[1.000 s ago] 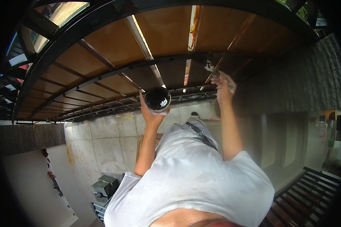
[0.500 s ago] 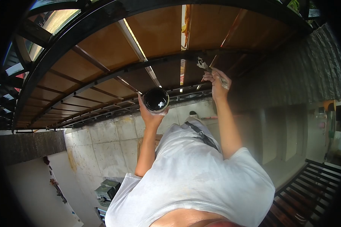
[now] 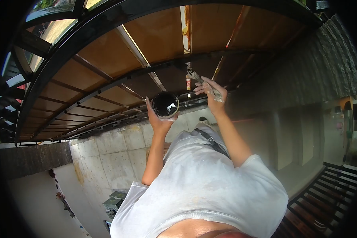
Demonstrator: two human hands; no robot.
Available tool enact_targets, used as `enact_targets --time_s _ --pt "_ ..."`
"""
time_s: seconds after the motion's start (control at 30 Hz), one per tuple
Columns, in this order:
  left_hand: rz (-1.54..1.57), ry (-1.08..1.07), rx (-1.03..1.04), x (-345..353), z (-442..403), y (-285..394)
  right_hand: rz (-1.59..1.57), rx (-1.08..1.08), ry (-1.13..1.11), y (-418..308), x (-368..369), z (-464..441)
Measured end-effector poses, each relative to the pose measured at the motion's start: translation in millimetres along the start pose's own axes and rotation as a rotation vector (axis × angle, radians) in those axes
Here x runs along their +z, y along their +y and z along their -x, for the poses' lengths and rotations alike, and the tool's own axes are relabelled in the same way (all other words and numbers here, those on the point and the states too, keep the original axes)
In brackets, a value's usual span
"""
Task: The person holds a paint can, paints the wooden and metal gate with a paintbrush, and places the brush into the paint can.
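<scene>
My left hand (image 3: 159,123) is wrapped round a can of black paint (image 3: 165,104), its glossy surface facing up at me. In my right hand (image 3: 215,95) is a paintbrush (image 3: 204,84), smeared with pale and dark paint along its handle. The brush's bristle end points up and left, close to the dark horizontal rail of a metal gate (image 3: 174,61); I cannot tell whether it touches. Brown panels (image 3: 154,33) fill the gate between narrow upright bars. The can is below and left of the brush, apart from it.
A grey tiled floor (image 3: 111,158) runs under the gate. To the right stands a dark corrugated surface (image 3: 321,71) and, lower, a black slatted rack (image 3: 325,198). A greenish boxy object (image 3: 115,203) sits at lower left. One shoe (image 3: 203,119) shows beyond my shirt.
My right hand has moved left with the paintbrush, bringing the bristles nearer the gate's rail above the can. My left hand holds the paint can in nearly the same place.
</scene>
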State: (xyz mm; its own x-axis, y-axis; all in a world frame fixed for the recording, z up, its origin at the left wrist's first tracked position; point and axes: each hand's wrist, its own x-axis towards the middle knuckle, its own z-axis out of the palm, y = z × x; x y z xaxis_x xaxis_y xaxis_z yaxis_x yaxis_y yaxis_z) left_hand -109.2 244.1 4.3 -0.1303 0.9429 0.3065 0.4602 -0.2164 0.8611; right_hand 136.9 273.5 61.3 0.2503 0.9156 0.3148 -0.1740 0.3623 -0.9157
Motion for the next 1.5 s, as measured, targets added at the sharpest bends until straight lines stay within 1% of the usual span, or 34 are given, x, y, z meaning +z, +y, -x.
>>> enact_targets --time_s 0.07,0.1,0.13,0.23,0.33,0.37,0.47,0.53,0.6,0.67,0.77,0.87,0.97,1.07,1.2,1.23,1.33,1.37,1.43,1.5 --pt "0.045 0.002 -0.003 0.0 0.2 1.5 0.027 -0.030 -0.075 4.0 9.1 -6.3" --pt "0.085 0.005 -0.007 -0.6 0.6 3.8 0.074 -0.063 -0.065 -0.3 12.0 -11.9" --pt "0.123 0.010 -0.013 -2.0 1.5 5.2 0.078 -0.058 -0.039 0.9 10.0 -14.1" --pt "0.098 0.049 0.019 -7.4 3.3 4.8 0.111 -0.070 0.044 3.2 -6.0 -17.3" --pt "0.160 0.075 -0.001 -10.3 3.6 1.6 0.165 -0.042 0.231 -9.6 -20.9 -8.3" --pt "0.176 0.087 0.002 -10.5 3.9 -1.1 0.166 -0.055 0.229 -13.0 -24.7 -6.3" --pt "0.192 0.109 0.001 -9.8 5.1 -6.1 0.142 -0.066 0.199 -22.3 -25.2 -1.5" --pt "0.159 0.097 -0.002 -9.5 2.9 -5.7 0.086 -0.047 0.154 -28.2 -7.6 -1.4" --pt "0.123 0.091 -0.016 -7.7 1.3 -0.4 0.079 -0.032 0.011 -29.7 2.5 -5.6" --pt "0.121 0.073 -0.017 -3.5 -1.1 2.0 0.155 -0.161 -0.055 -19.8 9.2 -12.0" --pt "0.154 0.035 0.003 1.2 -2.7 -0.4 0.070 -0.012 0.116 -17.8 -2.5 -16.8" --pt "0.165 0.024 0.017 5.6 -3.3 -6.9 0.145 0.015 0.310 -23.3 -30.1 -11.9" --pt "0.185 0.003 -0.006 7.2 -0.5 -11.5 -0.005 0.057 0.432 -30.8 -56.9 -6.0" --pt "0.187 -0.033 -0.023 8.8 -1.5 -12.7 -0.122 0.077 0.484 -32.5 -64.3 -6.2" --pt "0.110 -0.057 -0.016 13.2 -1.2 -13.3 -0.183 0.109 0.359 -26.8 -44.4 -9.8" --pt "0.088 -0.060 -0.018 14.2 -1.3 -13.3 -0.172 0.120 0.389 -28.3 -36.2 -11.9" --pt "0.195 -0.030 -0.049 19.8 -2.0 -12.7 -0.306 0.149 0.590 -29.5 -38.0 -15.6" --pt "0.171 -0.036 -0.031 18.6 -1.9 -13.2 -0.272 0.120 0.623 -28.4 -41.5 -14.8" --pt "0.125 -0.048 0.001 14.8 0.1 -19.0 -0.333 0.080 0.677 -28.6 -47.4 -15.4" --pt "0.153 -0.048 -0.004 14.1 0.5 -24.4 -0.354 0.072 0.700 -31.3 -48.6 -16.5"
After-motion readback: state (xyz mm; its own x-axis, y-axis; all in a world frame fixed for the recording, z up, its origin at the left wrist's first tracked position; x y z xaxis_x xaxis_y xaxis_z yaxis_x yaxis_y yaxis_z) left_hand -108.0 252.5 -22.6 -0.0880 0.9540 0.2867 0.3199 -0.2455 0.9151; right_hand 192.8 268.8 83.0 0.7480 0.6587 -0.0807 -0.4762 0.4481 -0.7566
